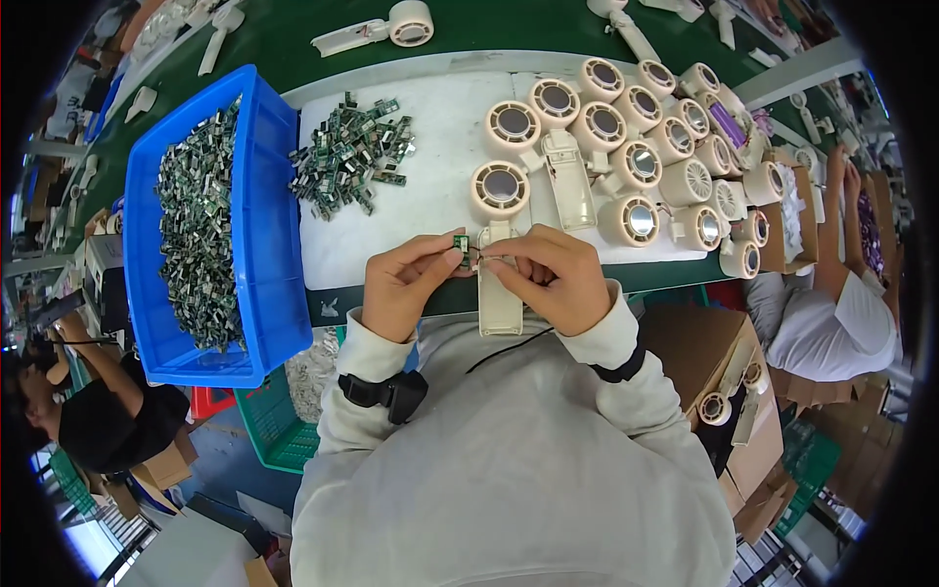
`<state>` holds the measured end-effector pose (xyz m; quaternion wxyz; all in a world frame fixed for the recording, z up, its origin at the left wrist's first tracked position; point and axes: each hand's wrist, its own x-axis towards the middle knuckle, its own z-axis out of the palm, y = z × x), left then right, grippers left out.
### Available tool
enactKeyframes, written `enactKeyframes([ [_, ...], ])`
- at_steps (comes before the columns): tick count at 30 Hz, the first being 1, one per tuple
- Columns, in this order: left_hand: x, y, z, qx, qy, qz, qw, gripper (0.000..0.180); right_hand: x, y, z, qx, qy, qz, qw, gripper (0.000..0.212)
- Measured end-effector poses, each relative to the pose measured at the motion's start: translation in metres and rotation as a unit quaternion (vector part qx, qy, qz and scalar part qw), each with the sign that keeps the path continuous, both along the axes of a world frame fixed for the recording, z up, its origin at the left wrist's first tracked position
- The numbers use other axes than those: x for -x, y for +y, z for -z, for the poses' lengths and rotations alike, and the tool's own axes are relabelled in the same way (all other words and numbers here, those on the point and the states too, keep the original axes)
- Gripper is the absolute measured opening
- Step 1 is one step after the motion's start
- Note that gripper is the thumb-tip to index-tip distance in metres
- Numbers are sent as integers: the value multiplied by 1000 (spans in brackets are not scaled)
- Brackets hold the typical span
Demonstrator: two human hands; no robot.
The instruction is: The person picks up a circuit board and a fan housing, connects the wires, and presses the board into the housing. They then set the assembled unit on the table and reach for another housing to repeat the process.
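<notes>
Small green circuit board pinched in left hand fingertips, just above cream fan handle; right hand fingers pinch narrow beside board, over handle.

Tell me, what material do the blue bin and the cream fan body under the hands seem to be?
Blue bin: likely moulded plastic, with a uniform colour and a slight sheen. Cream fan body: probably matte plastic, smooth and evenly coloured.
</notes>
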<state>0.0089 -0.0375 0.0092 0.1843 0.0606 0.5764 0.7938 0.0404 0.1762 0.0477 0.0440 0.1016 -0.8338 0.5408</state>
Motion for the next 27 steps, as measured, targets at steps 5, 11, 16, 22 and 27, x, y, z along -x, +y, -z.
enactKeyframes([
  [5, -10, -2, 5, 8, -25, 8, 1000, 24, -1, -3, 0, -46, 53, -47, 996, 17],
  [11, -10, -1, 6, -8, -29, -3, 1000, 25, 4, -2, 3, -88, 116, -75, 987, 17],
  [16, -12, 1, 4, -10, -48, -10, 999, 26, 0, -9, -3, -91, 80, -14, 993, 14],
  [22, -21, 15, -5, 31, 89, -67, 993, 28, -3, -11, 0, -74, 66, 56, 994, 14],
  [27, -19, 19, -3, 49, 128, -81, 987, 29, 2, -11, -5, -70, 110, 59, 990, 15],
])
